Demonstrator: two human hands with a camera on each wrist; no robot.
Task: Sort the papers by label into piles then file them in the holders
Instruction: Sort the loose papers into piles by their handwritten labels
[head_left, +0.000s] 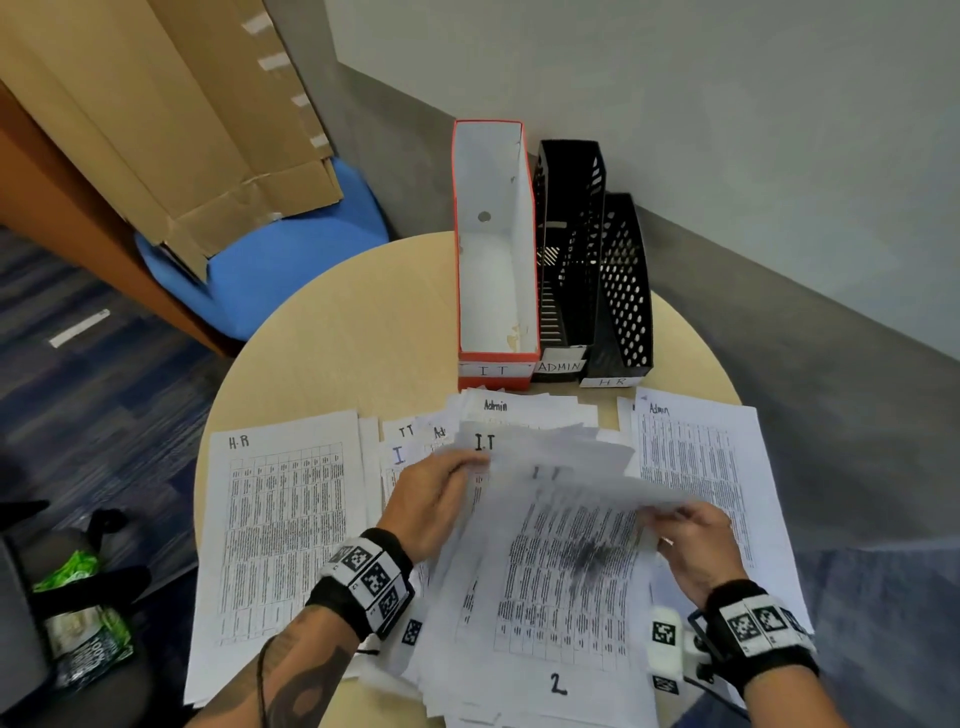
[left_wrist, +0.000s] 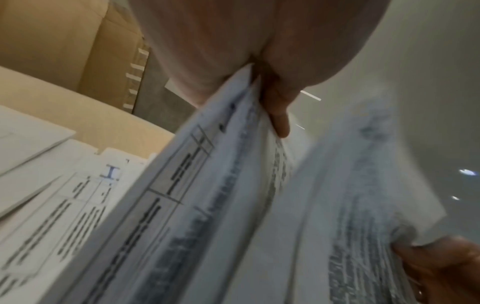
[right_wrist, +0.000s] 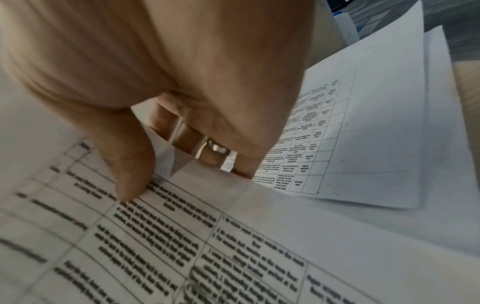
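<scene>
Lifting an I.T sheet (head_left: 561, 499) off the middle heap (head_left: 519, 649), both hands work over the round worktop (head_left: 337, 332) in the head view: the left hand (head_left: 431, 499) pinches the sheet's near-left edge and the right hand (head_left: 696, 540) pinches its right edge, so the page hangs blurred between them. An H.R pile (head_left: 280, 519) lies to the left, an Admin pile (head_left: 696, 478) to the right, and loose sheets marked IT and Admin fan out behind the heap. At the back stand three holders: a red one tagged IT (head_left: 496, 260), a black one tagged ADMIN (head_left: 569, 249) and a black one tagged HR (head_left: 626, 291), all seemingly without papers yet. From the left wrist, a fingertip (left_wrist: 279, 121) curls over the raised paper's edge with more sheets lying below; how many pages it has taken is unclear. From the right wrist, the thumb (right_wrist: 130, 168) presses on top of the printed sheet with the fingers (right_wrist: 187, 139) curled beneath, the Admin pile lying beyond. To do this step well, I would judge: separate one sheet only, read its label before moving, and lay it squarely on a pile of its own kind, keeping edges aligned so filing later goes cleanly.
</scene>
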